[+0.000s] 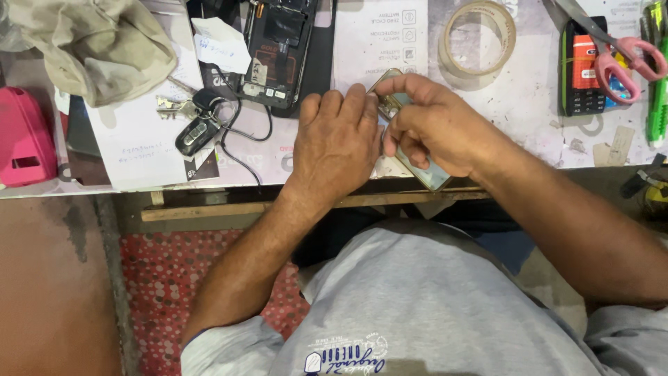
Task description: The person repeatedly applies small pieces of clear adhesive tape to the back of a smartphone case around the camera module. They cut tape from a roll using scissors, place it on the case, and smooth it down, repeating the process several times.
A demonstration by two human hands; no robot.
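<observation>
The right hand [435, 129] grips a small phone [417, 163] at the counter [529, 90] edge & the left hand [337, 143] lies curled over its top, grip hidden, so a slip could drop the phone off onto the lap.

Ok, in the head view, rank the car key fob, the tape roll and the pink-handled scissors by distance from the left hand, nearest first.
Measured from the left hand:
1. Car key fob, on its outer side, lying on papers with the keys.
2. Tape roll, across the bench beyond the right hand.
3. Pink-handled scissors, at the far right edge, resting over a small black phone.
</observation>
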